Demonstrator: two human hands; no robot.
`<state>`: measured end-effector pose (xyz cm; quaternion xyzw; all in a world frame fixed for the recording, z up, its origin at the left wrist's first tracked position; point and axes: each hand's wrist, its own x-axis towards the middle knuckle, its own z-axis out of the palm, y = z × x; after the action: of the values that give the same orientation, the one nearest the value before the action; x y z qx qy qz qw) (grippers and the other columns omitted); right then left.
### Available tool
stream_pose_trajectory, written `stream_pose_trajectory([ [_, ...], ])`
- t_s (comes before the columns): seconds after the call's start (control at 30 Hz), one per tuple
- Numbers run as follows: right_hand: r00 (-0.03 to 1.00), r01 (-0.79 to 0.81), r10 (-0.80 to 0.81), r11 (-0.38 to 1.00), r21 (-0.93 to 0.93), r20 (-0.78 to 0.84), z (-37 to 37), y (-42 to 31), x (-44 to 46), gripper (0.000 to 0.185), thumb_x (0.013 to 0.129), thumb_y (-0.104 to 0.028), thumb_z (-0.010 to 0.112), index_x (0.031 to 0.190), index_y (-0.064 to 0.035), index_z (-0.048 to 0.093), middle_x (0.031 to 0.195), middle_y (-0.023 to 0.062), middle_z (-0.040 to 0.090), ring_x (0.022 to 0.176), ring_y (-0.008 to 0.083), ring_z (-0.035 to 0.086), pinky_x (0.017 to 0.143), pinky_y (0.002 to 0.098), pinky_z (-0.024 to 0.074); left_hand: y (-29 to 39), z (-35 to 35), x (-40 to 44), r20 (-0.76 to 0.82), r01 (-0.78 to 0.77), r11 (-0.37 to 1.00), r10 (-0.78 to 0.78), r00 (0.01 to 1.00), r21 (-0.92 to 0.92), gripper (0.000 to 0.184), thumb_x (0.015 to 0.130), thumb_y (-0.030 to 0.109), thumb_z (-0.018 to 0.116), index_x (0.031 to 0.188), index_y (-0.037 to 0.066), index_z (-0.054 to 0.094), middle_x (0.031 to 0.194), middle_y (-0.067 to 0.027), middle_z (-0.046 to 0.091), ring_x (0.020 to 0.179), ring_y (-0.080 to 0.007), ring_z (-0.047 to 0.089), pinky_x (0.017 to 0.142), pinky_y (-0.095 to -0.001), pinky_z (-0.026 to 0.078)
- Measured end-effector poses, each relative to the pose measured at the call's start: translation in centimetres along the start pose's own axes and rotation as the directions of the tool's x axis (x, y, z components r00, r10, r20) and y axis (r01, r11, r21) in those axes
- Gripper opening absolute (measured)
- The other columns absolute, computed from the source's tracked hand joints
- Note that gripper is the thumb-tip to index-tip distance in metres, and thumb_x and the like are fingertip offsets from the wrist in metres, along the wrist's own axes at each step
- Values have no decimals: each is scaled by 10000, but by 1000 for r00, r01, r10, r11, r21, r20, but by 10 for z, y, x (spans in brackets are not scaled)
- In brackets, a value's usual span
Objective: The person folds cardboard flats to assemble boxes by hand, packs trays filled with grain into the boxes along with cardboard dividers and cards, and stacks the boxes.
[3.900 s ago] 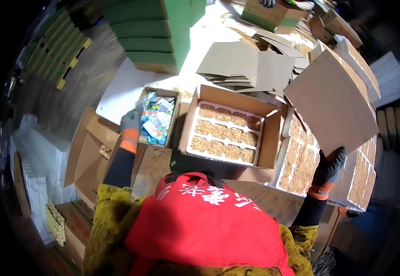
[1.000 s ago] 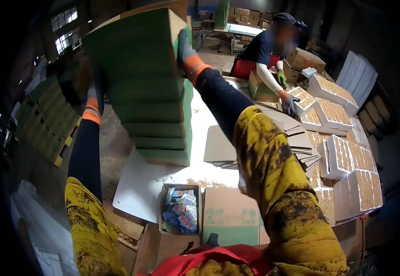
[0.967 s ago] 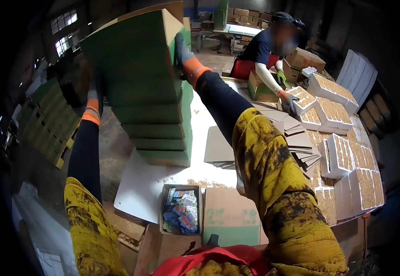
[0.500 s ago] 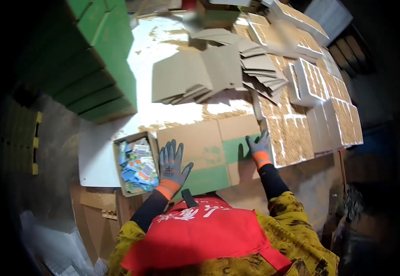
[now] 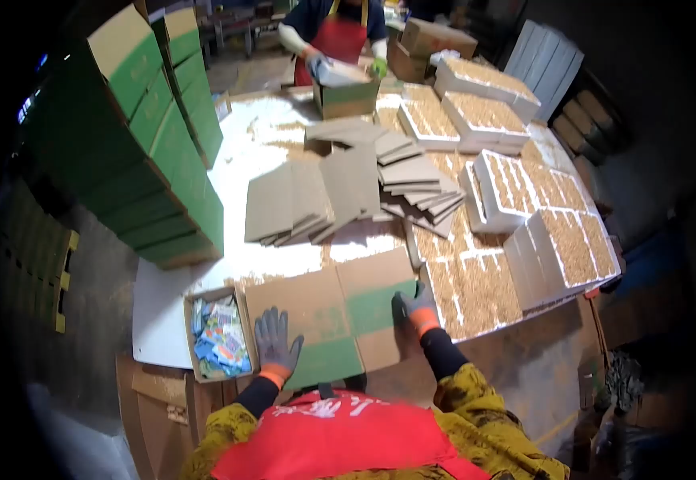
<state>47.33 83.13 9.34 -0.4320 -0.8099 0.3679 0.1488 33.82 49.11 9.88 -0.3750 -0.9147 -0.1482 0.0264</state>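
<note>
A brown and green cardboard piece with several panels (image 5: 304, 308) lies at the table's front edge. My left hand (image 5: 277, 342), in a grey glove with an orange cuff, rests spread on its left side. At its right edge is my right hand (image 5: 414, 305), gloved alike, with the thumb apart from the fingers and nothing visibly gripped. Just left of my left hand stands a small open box of colourful packets (image 5: 223, 336). Beyond the cardboard lies a fanned pile of grey-brown sheets (image 5: 348, 184).
Tall stacks of green boxes (image 5: 136, 152) stand at the left. White trays filled with brown grains (image 5: 476, 288) cover the right side. Across the table (image 5: 160, 320), a co-worker in a red apron (image 5: 338, 40) holds something white over a green box (image 5: 346, 99).
Both my hands have come down from the green stack onto the cardboard. Since half a second ago the view has tilted up, showing the co-worker, and the hands stay on the cardboard.
</note>
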Motion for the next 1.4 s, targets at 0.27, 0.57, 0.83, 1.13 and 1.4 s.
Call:
stream_pose_trajectory([
  [0.27,929,69,-346,505,861,128,-114,-92,4,259,826,-56,689,1059,-28,577,986,31,639,907,106,594,824,255,487,43,-146,66,-500,45,994,12,866,101,837,828,429,592,1445,-17,243,1472,-214,263,1375,-412,182,1118,-539,113],
  [0.57,430,831,-756,545,-110,-494,-140,-173,-67,683,758,-266,712,1334,-21,440,1311,203,479,1232,417,410,1074,525,260,19,-232,100,408,-111,842,366,837,-527,336,890,148,559,1218,99,613,1018,-73,687,869,-166,634,788,-326,504],
  [0.83,500,836,-824,379,-397,266,-105,-198,-112,673,819,-398,607,1422,-213,374,1410,145,397,1298,384,351,1084,533,236,1,-232,162,648,-18,880,363,670,-474,334,897,286,623,1164,86,643,979,-28,694,861,-105,615,781,-271,491],
  [1.13,470,848,-864,384,-365,182,-131,-182,-115,482,774,-324,653,1232,-202,564,1331,125,477,1264,422,372,1064,587,229,50,-250,112,186,-254,939,299,936,-231,290,876,305,629,856,21,568,728,-185,591,628,-276,563,604,-374,453],
  [1.4,626,761,-778,623,180,47,-186,-170,-126,293,611,-170,824,749,-107,573,1215,137,549,1235,403,432,1001,489,377,10,-257,106,113,113,945,-81,990,-308,283,768,283,653,796,19,558,707,-165,612,655,-297,605,605,-399,474],
])
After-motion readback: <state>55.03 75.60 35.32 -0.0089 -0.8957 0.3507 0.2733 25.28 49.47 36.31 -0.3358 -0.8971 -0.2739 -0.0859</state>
